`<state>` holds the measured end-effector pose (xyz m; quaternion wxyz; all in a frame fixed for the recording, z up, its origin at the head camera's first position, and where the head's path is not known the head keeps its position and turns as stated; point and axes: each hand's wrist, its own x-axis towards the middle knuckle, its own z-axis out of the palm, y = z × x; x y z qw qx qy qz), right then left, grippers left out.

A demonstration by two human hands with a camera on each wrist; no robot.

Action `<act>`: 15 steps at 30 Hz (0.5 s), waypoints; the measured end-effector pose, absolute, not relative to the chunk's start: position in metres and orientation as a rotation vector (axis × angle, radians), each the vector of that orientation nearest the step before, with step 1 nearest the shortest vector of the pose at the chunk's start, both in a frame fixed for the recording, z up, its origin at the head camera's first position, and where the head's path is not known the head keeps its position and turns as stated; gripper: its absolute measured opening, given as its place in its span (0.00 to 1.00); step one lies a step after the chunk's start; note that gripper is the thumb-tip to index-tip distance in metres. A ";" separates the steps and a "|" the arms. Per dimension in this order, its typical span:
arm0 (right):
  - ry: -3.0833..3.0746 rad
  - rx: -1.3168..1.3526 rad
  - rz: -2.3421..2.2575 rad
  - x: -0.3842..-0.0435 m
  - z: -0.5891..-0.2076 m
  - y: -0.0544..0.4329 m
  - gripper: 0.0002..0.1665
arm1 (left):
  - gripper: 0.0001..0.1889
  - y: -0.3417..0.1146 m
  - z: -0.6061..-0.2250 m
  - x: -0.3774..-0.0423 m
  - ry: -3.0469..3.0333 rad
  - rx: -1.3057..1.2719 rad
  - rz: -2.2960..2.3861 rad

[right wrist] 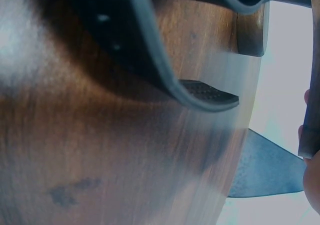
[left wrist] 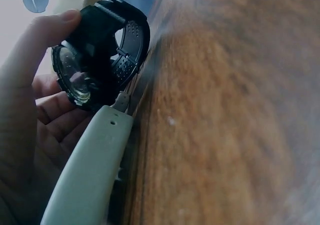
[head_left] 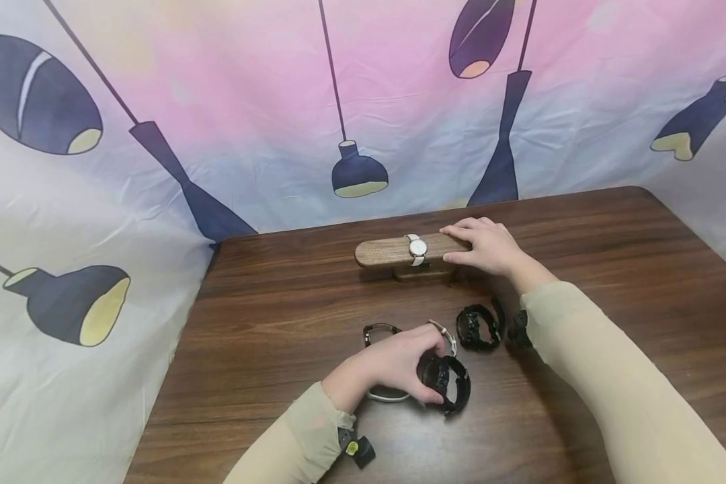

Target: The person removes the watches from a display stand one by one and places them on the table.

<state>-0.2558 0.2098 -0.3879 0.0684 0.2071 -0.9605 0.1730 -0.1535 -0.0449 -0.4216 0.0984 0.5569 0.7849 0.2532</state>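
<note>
My left hand (head_left: 399, 359) pinches a black wristwatch (head_left: 460, 393) between thumb and fingers, just above the front of the table; in the left wrist view its round face (left wrist: 75, 75) and looped strap show. My right hand (head_left: 490, 245) grips the right end of a wooden watch stand (head_left: 378, 253), thumb on the near side and fingers on the far side. Around the stand's bar sits a white-strapped watch (head_left: 418, 248) with a round pale dial. In the right wrist view, only fingertips (right wrist: 312, 180) show beside the bar.
A second black watch (head_left: 478, 329) lies on the wooden table (head_left: 266, 323), below my right forearm; its strap (right wrist: 210, 97) looms in the right wrist view. Partly hidden by my left hand are a dark-banded watch (head_left: 380, 327) and a white strap (head_left: 448, 336). A printed curtain (head_left: 266, 134) hangs behind.
</note>
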 end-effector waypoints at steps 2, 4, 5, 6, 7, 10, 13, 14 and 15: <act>-2.892 0.625 0.522 -0.255 -0.388 0.210 0.39 | 0.29 -0.045 -0.422 -0.154 2.323 1.652 0.731; -2.894 0.626 0.519 -0.255 -0.387 0.210 0.38 | 0.29 -0.044 -0.422 -0.154 2.321 1.660 0.715; -2.894 0.625 0.519 -0.255 -0.387 0.209 0.38 | 0.28 -0.044 -0.422 -0.154 2.319 1.666 0.706; -2.895 0.622 0.517 -0.255 -0.387 0.209 0.38 | 0.28 -0.044 -0.422 -0.155 2.316 1.675 0.697; -2.896 0.620 0.516 -0.255 -0.387 0.209 0.38 | 0.28 -0.044 -0.421 -0.155 2.312 1.681 0.687; -2.899 0.617 0.511 -0.255 -0.387 0.209 0.38 | 0.27 -0.044 -0.421 -0.154 2.302 1.697 0.651; -2.901 0.616 0.508 -0.256 -0.387 0.209 0.38 | 0.26 -0.044 -0.420 -0.153 2.293 1.724 0.611; -2.901 0.615 0.508 -0.256 -0.387 0.209 0.38 | 0.26 -0.044 -0.420 -0.153 2.291 1.741 0.597; -2.900 0.614 0.507 -0.256 -0.387 0.209 0.39 | 0.26 -0.044 -0.420 -0.152 2.289 1.763 0.581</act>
